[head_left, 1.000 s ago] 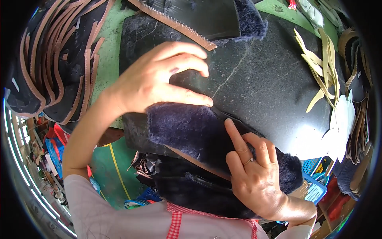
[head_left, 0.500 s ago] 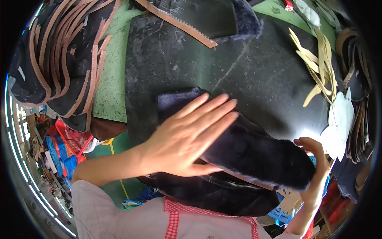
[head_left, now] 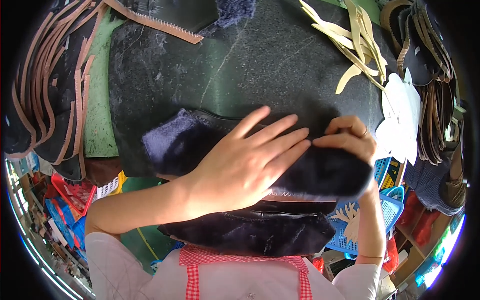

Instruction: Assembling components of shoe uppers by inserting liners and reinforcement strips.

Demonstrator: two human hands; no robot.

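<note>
Resting the left hand palm down across the middle of the dark fur piece, with fingers straight and slightly spread, gripping nothing; probably laid so to hold the fur steady against the dark board. Reaching in from the right with the right hand, fingers bent, thumb and forefinger tips close together at the far edge of the fur; perhaps placed there to control that edge. Blurred at the tips, so cannot tell whether pinching the fur or only touching.

To be found, this fur, along the near side of the board, just beyond a second dark piece at the person's front. Set around the work, likely for easy reach: brown-edged strips at the left, cream straps at the far right, flat white pieces at the right.
</note>
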